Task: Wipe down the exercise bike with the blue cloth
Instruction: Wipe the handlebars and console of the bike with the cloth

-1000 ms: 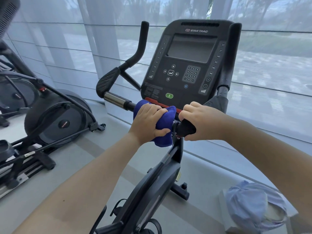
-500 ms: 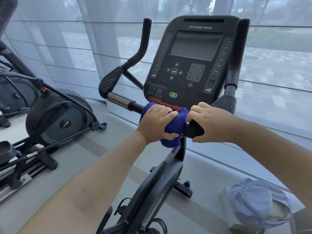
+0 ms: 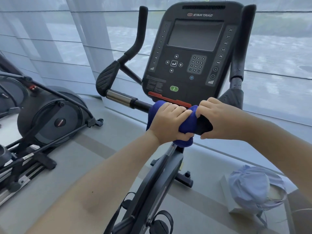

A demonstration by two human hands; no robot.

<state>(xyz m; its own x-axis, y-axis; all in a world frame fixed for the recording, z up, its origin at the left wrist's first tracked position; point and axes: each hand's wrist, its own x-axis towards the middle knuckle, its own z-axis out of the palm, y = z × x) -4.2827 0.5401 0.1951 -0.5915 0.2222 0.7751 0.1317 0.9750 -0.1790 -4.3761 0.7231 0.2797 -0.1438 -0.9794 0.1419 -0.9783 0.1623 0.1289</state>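
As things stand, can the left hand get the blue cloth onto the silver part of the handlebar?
Probably yes. The left hand grips the blue cloth around the bar, and the silver part lies further along the same bar with nothing between.

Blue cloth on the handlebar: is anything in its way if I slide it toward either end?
Rightward, yes: the right hand grips the handlebar directly against the blue cloth, which the left hand holds wrapped round it. Leftward, nothing visible: bare black bar, then the chrome sleeve, up to the elbow pad.
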